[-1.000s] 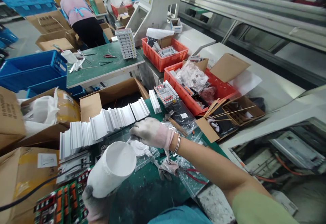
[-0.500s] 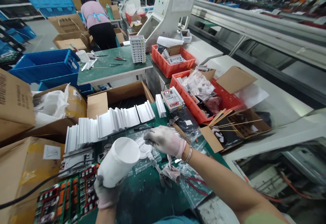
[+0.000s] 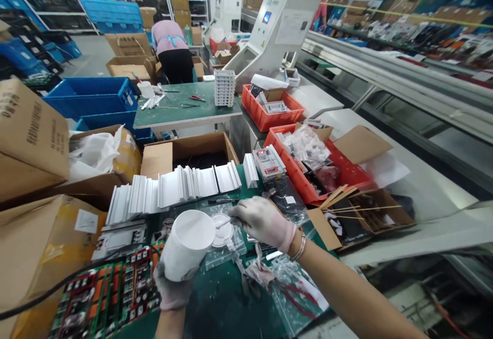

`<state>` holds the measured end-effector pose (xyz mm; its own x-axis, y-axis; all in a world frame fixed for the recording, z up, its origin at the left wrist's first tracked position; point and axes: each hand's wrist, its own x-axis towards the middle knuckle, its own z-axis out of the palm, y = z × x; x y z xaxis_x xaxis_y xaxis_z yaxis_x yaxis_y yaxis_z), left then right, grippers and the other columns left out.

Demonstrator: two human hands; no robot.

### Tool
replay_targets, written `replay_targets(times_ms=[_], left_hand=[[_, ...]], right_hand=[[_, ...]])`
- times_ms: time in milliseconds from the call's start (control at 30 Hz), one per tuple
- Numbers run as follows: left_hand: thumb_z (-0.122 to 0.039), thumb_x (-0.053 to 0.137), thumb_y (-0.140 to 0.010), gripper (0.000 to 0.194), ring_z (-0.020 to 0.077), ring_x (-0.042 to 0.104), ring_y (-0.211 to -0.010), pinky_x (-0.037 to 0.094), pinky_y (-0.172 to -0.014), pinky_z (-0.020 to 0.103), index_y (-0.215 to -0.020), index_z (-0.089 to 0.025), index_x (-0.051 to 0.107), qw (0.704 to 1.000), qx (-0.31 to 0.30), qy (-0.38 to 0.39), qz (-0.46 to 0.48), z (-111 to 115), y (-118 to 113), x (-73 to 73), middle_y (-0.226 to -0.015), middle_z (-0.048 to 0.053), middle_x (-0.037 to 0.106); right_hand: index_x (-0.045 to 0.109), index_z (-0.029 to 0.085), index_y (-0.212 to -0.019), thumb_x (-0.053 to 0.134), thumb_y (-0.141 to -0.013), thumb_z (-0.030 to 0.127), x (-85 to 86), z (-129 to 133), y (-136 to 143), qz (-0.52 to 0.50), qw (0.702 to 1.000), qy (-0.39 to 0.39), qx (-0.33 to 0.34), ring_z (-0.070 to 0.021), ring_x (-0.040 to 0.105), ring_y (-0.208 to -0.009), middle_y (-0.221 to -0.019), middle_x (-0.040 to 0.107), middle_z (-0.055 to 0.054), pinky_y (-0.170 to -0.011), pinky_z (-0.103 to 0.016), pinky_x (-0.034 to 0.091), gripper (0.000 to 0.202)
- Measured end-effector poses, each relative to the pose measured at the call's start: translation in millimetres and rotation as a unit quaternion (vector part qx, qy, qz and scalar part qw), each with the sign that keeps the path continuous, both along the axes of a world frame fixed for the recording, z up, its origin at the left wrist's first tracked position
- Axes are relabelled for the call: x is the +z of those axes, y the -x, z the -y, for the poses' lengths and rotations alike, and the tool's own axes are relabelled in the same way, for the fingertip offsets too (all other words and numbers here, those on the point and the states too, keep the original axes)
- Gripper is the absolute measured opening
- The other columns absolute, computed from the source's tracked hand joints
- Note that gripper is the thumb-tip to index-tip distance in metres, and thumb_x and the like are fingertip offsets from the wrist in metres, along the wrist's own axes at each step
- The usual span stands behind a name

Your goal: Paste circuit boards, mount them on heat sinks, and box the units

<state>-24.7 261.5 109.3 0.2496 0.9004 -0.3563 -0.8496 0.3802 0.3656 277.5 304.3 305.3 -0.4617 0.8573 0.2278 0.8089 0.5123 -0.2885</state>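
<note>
A white plastic tub is tilted in my left hand, whose gloved fingers wrap round its lower side. Its mouth faces up and toward the far side; the contents cannot be made out. Just right of the tub, a round white lid lies on a clear plastic bag. Over the lid's edge, the gloved fingers of my right hand pinch what looks like a thin pale stick. A black pen lies beyond the lid. Nearer me are a crumpled glove and red-handled pliers.
White plastic profiles stand in a row along the table's far edge. Circuit boards lie at left beside cardboard boxes. Red crates and a box of sticks stand at right. A person bends over boxes behind.
The view has tilted up, showing more of the background. My right hand stays by the lid, and my left hand still holds the tub, now a little more upright.
</note>
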Motion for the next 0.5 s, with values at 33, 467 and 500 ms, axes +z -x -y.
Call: replay_targets(times_ms=[33,467,500], left_hand=[[-0.039,0.067,-0.065,0.072,0.044,0.058,-0.118,0.051,-0.09,0.066,-0.135,-0.038,0.052,0.999,-0.005,-0.019,0.026,1.3,-4.4,0.1,-0.132,0.01,0.064],[-0.062,0.045,-0.084,0.06,0.0413,0.046,-0.132,0.029,-0.11,0.068,-0.136,-0.035,0.053,0.975,-0.088,-0.112,0.172,18.7,-22.9,-28.3,-0.141,0.01,0.056],[-0.062,0.044,-0.085,0.059,0.0406,0.048,-0.131,0.031,-0.109,0.067,-0.135,-0.034,0.054,0.972,-0.094,-0.123,0.174,19.6,-25.0,-26.1,-0.14,0.01,0.058]], right_hand=[[0.068,0.019,-0.093,0.064,-0.092,0.029,5.4,1.0,-1.6,-0.004,1.0,-0.016,-0.004,-0.016,0.061,-0.069,-0.079,0.069,-0.003,-0.065,-0.029,0.036,0.01],[0.068,0.019,-0.092,0.051,-0.099,0.035,63.9,6.5,31.9,-0.029,0.993,-0.077,0.083,-0.0163,0.062,-0.066,-0.076,0.069,-0.002,-0.063,-0.03,0.038,0.024],[0.069,0.02,-0.094,0.052,-0.098,0.035,60.4,3.0,41.2,-0.008,0.994,-0.049,0.093,-0.0165,0.063,-0.066,-0.078,0.07,-0.002,-0.062,-0.03,0.038,0.023]])
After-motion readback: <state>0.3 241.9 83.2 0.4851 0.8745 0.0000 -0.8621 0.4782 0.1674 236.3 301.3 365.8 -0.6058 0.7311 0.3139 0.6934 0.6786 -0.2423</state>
